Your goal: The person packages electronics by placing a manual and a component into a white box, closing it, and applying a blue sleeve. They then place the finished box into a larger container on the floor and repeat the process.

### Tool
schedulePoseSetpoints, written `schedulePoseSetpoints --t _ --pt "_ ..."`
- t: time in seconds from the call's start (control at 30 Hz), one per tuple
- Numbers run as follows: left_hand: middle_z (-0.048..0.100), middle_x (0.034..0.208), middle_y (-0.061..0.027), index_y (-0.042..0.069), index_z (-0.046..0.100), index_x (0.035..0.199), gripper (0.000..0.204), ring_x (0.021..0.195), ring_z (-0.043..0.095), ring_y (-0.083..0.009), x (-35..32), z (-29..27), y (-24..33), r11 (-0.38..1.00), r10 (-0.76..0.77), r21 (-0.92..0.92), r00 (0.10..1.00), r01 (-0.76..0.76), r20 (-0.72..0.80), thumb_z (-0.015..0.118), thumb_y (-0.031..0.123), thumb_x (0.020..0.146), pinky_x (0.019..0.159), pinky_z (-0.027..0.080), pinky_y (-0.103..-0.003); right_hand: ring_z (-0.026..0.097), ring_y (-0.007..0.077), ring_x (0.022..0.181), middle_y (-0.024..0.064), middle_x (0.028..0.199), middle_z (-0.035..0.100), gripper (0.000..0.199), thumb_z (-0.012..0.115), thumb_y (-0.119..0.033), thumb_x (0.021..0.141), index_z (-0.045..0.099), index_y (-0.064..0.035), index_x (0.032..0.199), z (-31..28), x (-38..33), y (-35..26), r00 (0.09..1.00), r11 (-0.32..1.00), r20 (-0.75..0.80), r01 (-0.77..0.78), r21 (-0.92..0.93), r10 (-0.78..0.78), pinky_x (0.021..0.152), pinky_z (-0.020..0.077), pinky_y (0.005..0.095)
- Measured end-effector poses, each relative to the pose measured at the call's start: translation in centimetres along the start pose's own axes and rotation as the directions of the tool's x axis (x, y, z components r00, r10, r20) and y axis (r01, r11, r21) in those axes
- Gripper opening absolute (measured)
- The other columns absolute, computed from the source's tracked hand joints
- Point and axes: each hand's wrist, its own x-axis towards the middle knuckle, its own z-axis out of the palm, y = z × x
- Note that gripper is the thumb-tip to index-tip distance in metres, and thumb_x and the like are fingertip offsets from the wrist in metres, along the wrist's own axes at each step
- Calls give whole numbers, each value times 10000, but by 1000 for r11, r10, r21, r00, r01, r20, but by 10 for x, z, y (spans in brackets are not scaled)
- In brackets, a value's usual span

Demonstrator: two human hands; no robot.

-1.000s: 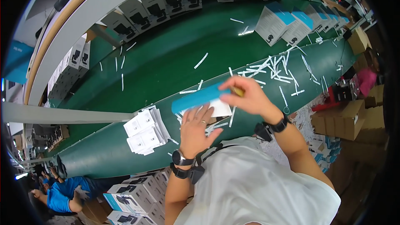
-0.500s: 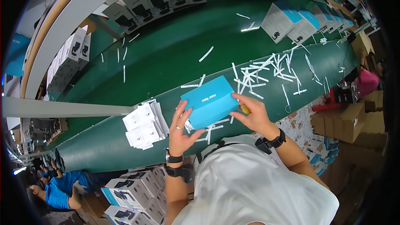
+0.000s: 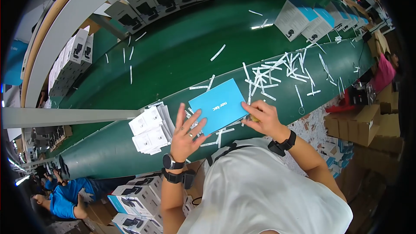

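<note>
1. In the head view, our only one, we see the blue box (image 3: 221,104) lying on the green bench (image 3: 99,156), broad face up, in front of the person's body and between the two hands.

2. We read its long axis as slanting from lower left to upper right, so the short edges are the ones facing the hands (the fisheye bends things, but the slant is clear).

3. The left hand (image 3: 186,133) is spread wide at the left short edge. Its fingertips reach over that edge and seem to touch the face; we see no grasp closed there.

4. The right hand (image 3: 263,116) is at the right short edge, toward the near corner, its index fingertip at the rim. Its fingers curl around a small yellow item (image 3: 255,118), mostly hidden, so we cannot tell its kind.

5. Neither hand is clearly nearer: both meet the box at opposite ends, and it lies rightward of the left and leftward of the right.

6. We also note white booklets (image 3: 149,129) stacked left of the left hand, and white strips (image 3: 268,73) scattered beyond the right.
</note>
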Motion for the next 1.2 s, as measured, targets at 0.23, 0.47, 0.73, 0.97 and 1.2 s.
schedulePoseSetpoints --t 0.23,0.47,0.73,0.97,1.2 --pt "498 1492 -119 135 615 1334 659 1397 417 -438 -3 -7 4 986 27 158 988 -52 150 860 177 724 1000 521 -499 601 130 629 53 1283 645 553 777 -76 719 690 -173 1256 6 8 0 976 972 31 219 -87 -217 534 518 256" --pt "428 1539 -169 78 501 1438 696 1428 387 -397 12 10 33 930 52 345 973 -129 223 778 201 810 1119 404 -485 665 145 636 106 1343 637 535 741 3 692 700 -115 1212 12 5 -3 990 990 47 137 -36 -135 581 561 269" --pt "386 1563 -206 -28 381 1491 739 1438 394 -357 5 50 49 845 -110 534 971 -20 211 696 150 847 1161 348 -467 717 187 704 112 1330 648 460 708 -11 762 679 -57 1218 10 3 -1 983 986 73 168 21 -169 575 572 272" --pt "430 1534 -182 -16 420 1471 627 1422 415 -326 18 45 25 865 27 488 983 -114 182 636 227 936 1139 374 -442 729 165 733 235 1559 353 790 868 -519 658 630 -173 1327 -10 80 10 937 982 311 181 -47 -158 585 570 303" --pt "313 1530 -345 -27 388 1483 950 1395 357 -512 40 11 25 942 -24 335 991 -22 130 783 474 779 1123 351 -558 721 258 785 233 1520 354 871 889 -528 622 605 -190 1372 11 78 31 909 967 333 214 142 -250 676 582 368"
